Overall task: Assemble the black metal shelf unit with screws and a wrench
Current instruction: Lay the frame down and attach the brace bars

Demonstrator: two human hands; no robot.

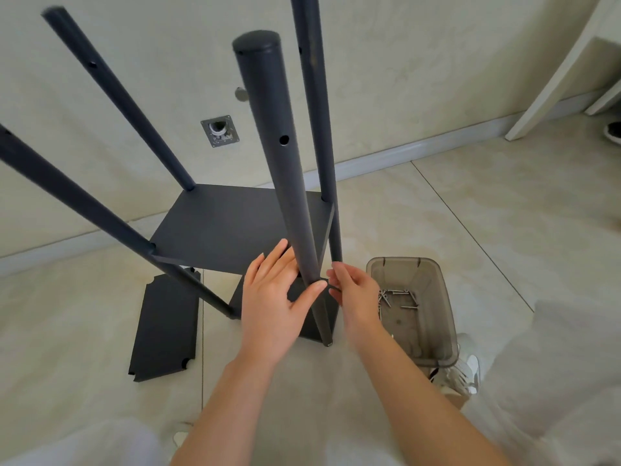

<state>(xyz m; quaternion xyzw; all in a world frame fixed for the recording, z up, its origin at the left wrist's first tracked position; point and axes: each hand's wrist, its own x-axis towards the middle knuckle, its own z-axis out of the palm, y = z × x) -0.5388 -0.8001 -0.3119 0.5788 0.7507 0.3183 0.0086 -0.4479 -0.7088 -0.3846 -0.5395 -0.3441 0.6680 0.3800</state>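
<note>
As left hand presses shelf edge, right hand pinches dark piece.

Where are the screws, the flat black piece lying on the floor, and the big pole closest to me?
screws (384, 299), head view, on the cluster of the pile.
loose black panel (166, 327), head view, middle of its flat face.
nearest pole (288, 183), head view, middle of its shaft.
</note>
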